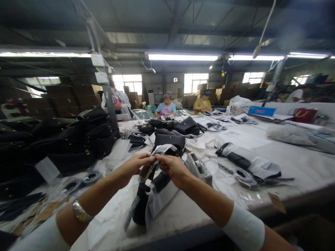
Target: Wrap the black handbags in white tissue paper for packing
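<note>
The article in hand is a strap [165, 149], partly covered in pale wrapping, at the near-middle of the counter [183, 214], raised above its surface. A brown tag [146, 171] hangs just below the fingertips. A dark item in translucent wrapping [160, 181] lies beneath, under the joined hands.

Grip condition: the left hand [137, 163] and right hand [174, 168] meet fingertip to fingertip, each pinching the strap between thumb and fingers. The pinch sits at the strap's near-left end; the pale length arches up and away from it, beyond the right fingers. The exact layer pinched is too small to confirm. The opposed pinch is judged to steady a limp piece for close fingerwork.

A grey tape dispenser [200, 170] stands just beside the right hand, presumably for easy reach. A black bag [170, 141] sits directly beyond the hands.

Further right, a wrapped bag [248, 159] lies flat behind a coiled strap [244, 177]. On the left, black bags [65, 148] are heaped, probably to leave the near-middle workable. Co-workers [165, 108] sit across the far side.
</note>
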`<control>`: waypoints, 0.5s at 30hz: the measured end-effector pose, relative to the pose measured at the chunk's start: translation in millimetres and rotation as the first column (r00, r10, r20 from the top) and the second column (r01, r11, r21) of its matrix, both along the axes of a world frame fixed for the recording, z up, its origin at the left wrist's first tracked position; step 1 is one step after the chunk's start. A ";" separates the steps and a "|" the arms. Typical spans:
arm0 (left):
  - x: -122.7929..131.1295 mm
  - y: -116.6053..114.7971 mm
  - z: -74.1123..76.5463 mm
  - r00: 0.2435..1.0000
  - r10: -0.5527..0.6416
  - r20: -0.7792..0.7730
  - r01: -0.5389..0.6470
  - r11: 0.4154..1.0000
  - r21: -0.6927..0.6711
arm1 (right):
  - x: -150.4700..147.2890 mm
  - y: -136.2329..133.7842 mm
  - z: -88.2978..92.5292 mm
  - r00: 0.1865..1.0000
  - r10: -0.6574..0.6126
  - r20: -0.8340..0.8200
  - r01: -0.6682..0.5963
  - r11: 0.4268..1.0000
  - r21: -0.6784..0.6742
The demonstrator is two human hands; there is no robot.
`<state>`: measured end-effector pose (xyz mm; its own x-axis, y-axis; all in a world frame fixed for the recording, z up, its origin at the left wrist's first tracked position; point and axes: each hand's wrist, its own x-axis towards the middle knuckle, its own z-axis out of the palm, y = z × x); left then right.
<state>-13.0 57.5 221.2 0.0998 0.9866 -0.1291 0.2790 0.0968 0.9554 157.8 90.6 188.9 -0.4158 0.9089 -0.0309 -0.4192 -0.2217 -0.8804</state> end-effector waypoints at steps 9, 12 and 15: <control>3.4 6.4 -11.7 0.981 -0.076 0.178 0.066 0.996 0.062 | -5.1 -8.1 -7.3 0.991 -0.051 -0.124 0.064 0.993 0.103; 1.9 5.4 -12.9 0.978 -0.042 0.207 0.029 0.997 0.065 | -4.8 -16.7 -7.9 0.986 -0.024 -0.163 0.045 0.991 0.128; -0.6 3.1 -9.7 0.976 -0.051 0.213 0.046 0.999 0.029 | 0.9 -23.4 -8.9 0.989 0.019 -0.143 0.001 0.990 0.142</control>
<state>-13.6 60.7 211.5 0.1701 0.9825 -0.0762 0.0717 0.0648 0.9953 158.7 67.2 180.1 -0.4148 0.8960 0.1585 -0.5424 -0.1036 -0.8337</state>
